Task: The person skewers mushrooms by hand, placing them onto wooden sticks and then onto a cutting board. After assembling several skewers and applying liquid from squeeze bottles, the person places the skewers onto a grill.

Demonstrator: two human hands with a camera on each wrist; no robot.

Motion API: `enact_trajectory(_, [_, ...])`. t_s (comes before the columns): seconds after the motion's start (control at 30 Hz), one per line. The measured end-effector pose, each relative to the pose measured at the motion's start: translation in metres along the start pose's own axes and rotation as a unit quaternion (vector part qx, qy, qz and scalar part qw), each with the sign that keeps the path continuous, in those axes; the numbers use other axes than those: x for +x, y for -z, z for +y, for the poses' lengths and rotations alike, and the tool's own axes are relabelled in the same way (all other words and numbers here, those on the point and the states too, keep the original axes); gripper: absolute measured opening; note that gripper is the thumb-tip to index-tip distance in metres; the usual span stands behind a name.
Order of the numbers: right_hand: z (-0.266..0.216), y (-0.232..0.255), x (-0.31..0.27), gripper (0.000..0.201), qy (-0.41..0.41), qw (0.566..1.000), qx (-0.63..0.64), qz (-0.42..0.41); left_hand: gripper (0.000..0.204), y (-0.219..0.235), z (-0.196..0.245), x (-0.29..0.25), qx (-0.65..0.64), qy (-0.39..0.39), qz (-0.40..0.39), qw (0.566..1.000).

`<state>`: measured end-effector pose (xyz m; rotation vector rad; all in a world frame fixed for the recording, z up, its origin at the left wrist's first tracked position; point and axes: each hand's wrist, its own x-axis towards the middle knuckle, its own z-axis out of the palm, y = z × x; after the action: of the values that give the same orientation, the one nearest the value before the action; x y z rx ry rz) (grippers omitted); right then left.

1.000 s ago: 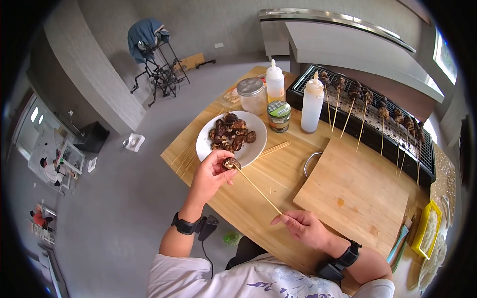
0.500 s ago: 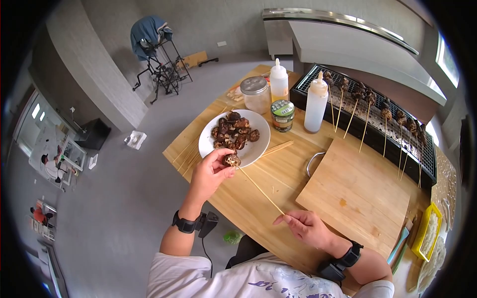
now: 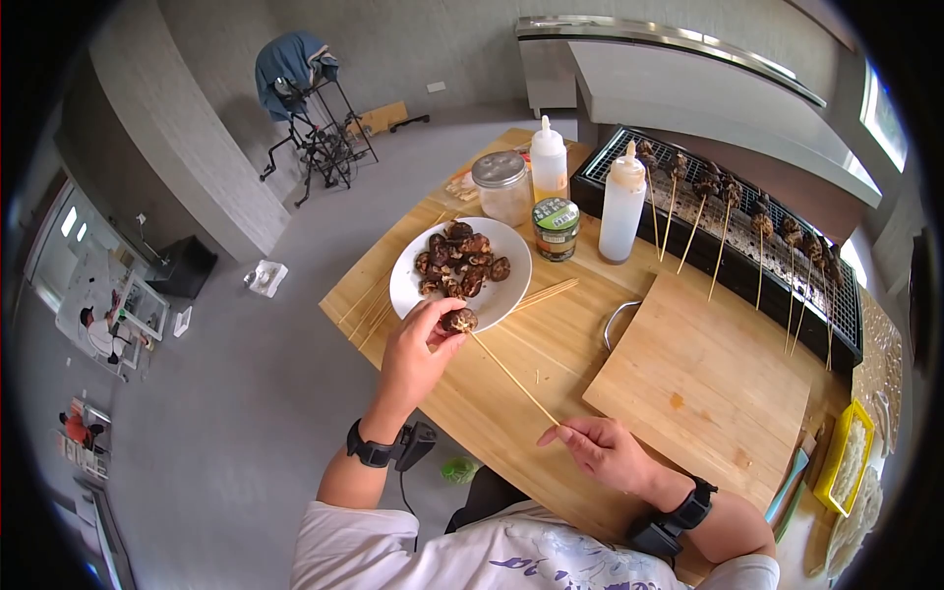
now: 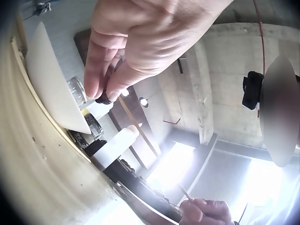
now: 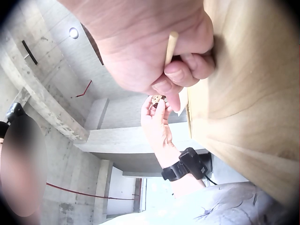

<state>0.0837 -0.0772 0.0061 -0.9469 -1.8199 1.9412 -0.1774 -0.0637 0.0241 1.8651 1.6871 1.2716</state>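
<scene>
Between the thumb and fingers of my left hand (image 3: 415, 352), a dark brown shiitake mushroom (image 3: 459, 321) is pinched just over the plate's near rim. A thin bamboo skewer (image 3: 511, 378) runs from this mushroom down to my right hand (image 3: 608, 452), which grips its lower end. In the right wrist view the blunt end of the skewer (image 5: 172, 44) sticks out past the curled fingers. More dark mushrooms (image 3: 462, 258) are heaped on the white plate (image 3: 508, 295). The left wrist view hides most of the pinched mushroom behind the fingers.
Loose skewers (image 3: 374, 313) lie beside the plate. Behind it stand a lidded jar (image 3: 501, 187), a green-lidded jar (image 3: 556, 231) and two squeeze bottles (image 3: 621, 208). A cutting board (image 3: 703, 383) lies to the right. Skewered mushrooms line the grill (image 3: 718, 246); a yellow tray (image 3: 848, 457) is far right.
Both hands keep their grip on the mushroom and skewer and stay nearly in place. The mushroom has turned slightly in the left fingers. The head view has shifted a little.
</scene>
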Motion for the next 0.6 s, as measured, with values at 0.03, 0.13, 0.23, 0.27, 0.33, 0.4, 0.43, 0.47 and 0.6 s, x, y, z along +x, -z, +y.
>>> enact_trajectory(0.03, [0.0, 0.0, 0.0, 0.025, 0.001, 1.0, -0.002, 0.001, 0.033, 0.0, 0.004, 0.0, 0.0, 0.0, 0.001, 1.0])
enact_trajectory(0.13, [0.001, 0.0, 0.001, 0.028, 0.017, 1.0, -0.007, 0.003, 0.033, -0.001, 0.01, -0.002, 0.072, -0.044, 0.008, 0.996])
enact_trajectory(0.23, [0.006, -0.001, 0.001, 0.031, 0.042, 0.999, -0.02, 0.004, 0.035, -0.004, 0.011, -0.005, 0.109, -0.09, 0.022, 0.99])
enact_trajectory(0.27, [0.007, -0.001, 0.001, 0.031, 0.053, 0.998, -0.031, 0.006, 0.035, -0.003, 0.011, -0.006, 0.109, -0.09, 0.022, 0.99])
enact_trajectory(0.33, [0.007, -0.001, 0.001, 0.03, 0.052, 0.998, -0.034, 0.009, 0.033, -0.003, 0.011, -0.006, 0.108, -0.099, 0.022, 0.989])
enact_trajectory(0.4, [0.005, -0.003, 0.001, 0.028, 0.052, 0.998, -0.038, 0.012, 0.033, -0.005, 0.008, -0.008, 0.116, -0.104, 0.033, 0.987])
enact_trajectory(0.43, [0.003, -0.004, 0.0, 0.027, 0.061, 0.996, -0.056, 0.02, 0.033, -0.007, 0.008, -0.009, 0.123, -0.11, 0.043, 0.985])
enact_trajectory(0.47, [0.002, -0.004, -0.001, 0.025, 0.07, 0.994, -0.073, 0.028, 0.033, -0.008, 0.008, -0.01, 0.123, -0.109, 0.043, 0.985])
enact_trajectory(0.6, [0.004, -0.007, -0.001, 0.024, 0.07, 0.994, -0.073, 0.036, 0.037, -0.013, 0.01, -0.016, 0.093, -0.116, 0.038, 0.988])
